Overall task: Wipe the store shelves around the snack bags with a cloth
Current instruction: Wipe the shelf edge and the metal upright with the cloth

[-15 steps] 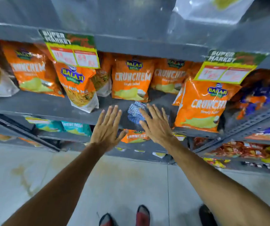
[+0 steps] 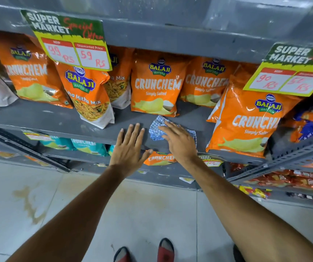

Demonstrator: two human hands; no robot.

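A crumpled blue-and-white checked cloth (image 2: 156, 127) lies on the grey metal shelf (image 2: 53, 120) in a gap between orange snack bags. My right hand (image 2: 179, 141) lies flat over the cloth's right part, fingers spread, covering some of it. My left hand (image 2: 130, 148) hovers flat and open just left of the cloth, over the shelf's front edge, holding nothing. An orange Crunchem bag (image 2: 155, 84) stands right behind the cloth. A larger Crunchem bag (image 2: 246, 121) stands to its right. A Mitha Mix bag (image 2: 89, 97) leans forward on the left.
Price cards (image 2: 70, 38) (image 2: 288, 70) hang from the shelf above. Teal bags (image 2: 87, 146) and a small orange bag (image 2: 161, 158) sit on lower shelves. A second rack (image 2: 293, 154) with red and blue packets joins at the right. Tiled floor and my feet (image 2: 166, 250) lie below.
Both hands have moved forward over the shelf. My right hand has come down onto the cloth. The view has shifted closer to the shelf.
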